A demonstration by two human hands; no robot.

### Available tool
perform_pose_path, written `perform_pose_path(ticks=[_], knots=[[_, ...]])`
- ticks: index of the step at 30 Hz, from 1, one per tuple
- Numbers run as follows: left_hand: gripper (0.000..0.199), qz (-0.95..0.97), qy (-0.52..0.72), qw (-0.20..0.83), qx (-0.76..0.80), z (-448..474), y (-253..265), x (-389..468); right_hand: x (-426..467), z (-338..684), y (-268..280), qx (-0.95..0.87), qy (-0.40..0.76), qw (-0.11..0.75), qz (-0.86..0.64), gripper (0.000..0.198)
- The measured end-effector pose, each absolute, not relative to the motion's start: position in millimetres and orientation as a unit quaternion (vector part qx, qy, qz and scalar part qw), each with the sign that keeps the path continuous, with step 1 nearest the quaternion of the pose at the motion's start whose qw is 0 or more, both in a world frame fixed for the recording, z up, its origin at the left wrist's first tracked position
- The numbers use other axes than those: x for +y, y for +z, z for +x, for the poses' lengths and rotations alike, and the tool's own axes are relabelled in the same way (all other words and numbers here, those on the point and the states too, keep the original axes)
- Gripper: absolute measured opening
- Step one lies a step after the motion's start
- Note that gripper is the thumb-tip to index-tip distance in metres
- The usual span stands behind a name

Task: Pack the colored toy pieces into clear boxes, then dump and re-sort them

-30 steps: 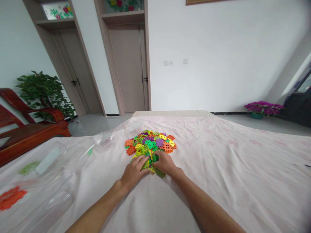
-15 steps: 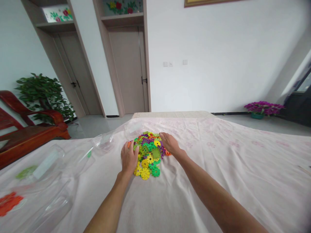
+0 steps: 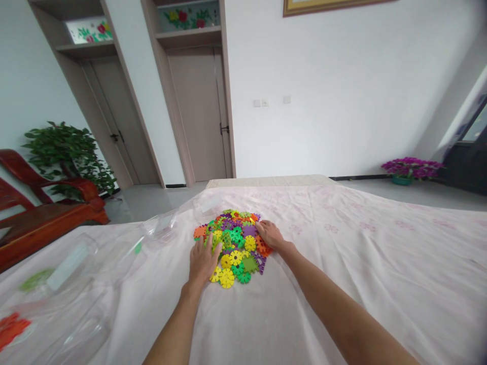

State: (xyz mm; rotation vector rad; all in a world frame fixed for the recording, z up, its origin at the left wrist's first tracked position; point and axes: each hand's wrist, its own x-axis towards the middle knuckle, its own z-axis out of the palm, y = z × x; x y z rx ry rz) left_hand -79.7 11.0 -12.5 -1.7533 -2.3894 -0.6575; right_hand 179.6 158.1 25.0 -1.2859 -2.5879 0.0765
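Observation:
A heap of flat plastic building pieces (image 3: 236, 238) lies on the pale tablecloth between my hands. Notched round discs in yellow and green are at its near side, with purple, orange and olive square pieces among them. Along the heap's left edge rests my left hand (image 3: 204, 256), fingers spread and touching the pieces. My right hand (image 3: 269, 234) is at the right edge, fingertips against a purple piece and an orange piece (image 3: 263, 246). Its fingers are stretched out, and no piece appears gripped in either hand.
Several clear plastic containers stand on the left, one (image 3: 72, 261) with a green piece inside, another near red-orange pieces (image 3: 13, 328). The patterned tablecloth (image 3: 342, 263) covers the broad surface. Beyond are a wooden armchair (image 3: 72, 200), a leafy plant and purple flowers (image 3: 411, 168).
The heap has spread wider, with orange and purple pieces now further out on the right. My right hand has moved slightly down, and the left hand's fingers have opened more. The view has tilted slightly upward.

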Motion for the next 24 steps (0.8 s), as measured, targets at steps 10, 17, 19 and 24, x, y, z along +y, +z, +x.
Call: perform_pose_path(ticks=[10,17,19,24], knots=[[0.051,-0.591,-0.359,-0.014,-0.723,-90,-9,7,82,168,16,-0.796,0.271,0.354,-0.41,0.062],[0.044,-0.502,-0.479,-0.022,-0.72,-95,-2,-6,83,219,9,-0.719,0.284,0.43,-0.467,0.047],[0.043,-0.5,-0.485,0.036,-0.717,-89,9,-12,84,225,8,-0.719,0.31,0.421,-0.458,0.046],[0.031,-0.714,-0.428,0.087,-0.547,-39,47,-40,78,220,13,-0.756,0.301,0.399,-0.423,0.047]])
